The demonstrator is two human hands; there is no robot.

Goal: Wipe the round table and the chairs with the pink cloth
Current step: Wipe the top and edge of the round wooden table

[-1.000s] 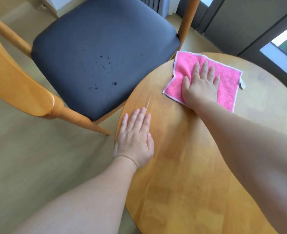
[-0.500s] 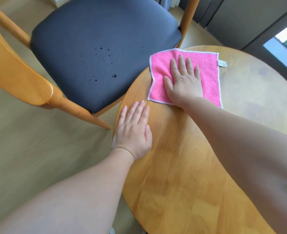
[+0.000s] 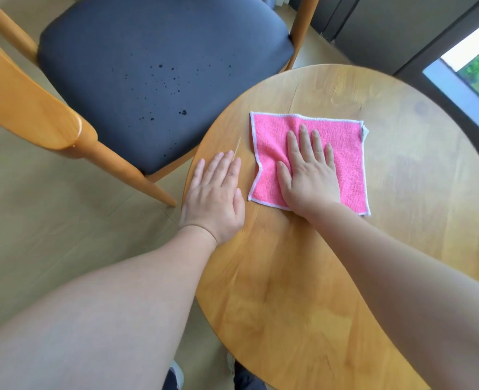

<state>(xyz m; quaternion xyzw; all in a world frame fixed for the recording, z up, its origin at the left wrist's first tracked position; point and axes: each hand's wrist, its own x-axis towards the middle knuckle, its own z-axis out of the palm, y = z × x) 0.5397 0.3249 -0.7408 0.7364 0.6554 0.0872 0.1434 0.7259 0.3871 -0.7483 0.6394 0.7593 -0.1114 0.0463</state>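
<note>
Left of the round honey-coloured wooden table [image 3: 303, 277] stands the wooden chair with a dark padded seat [image 3: 159, 74], speckled with droplets. At the table's left rim the left hand [image 3: 215, 198] lies flat, fingers straight, holding nothing. Just right of it, the right hand [image 3: 308, 175] presses flat on the square pink white-edged cloth [image 3: 348, 161]. Unwiped tabletop probably lies rightward of the cloth, so the right hand leads.

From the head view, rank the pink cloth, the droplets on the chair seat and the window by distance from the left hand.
1. Pink cloth, just right of the left hand.
2. Droplets on the seat, ahead and left.
3. Window, far right.
</note>
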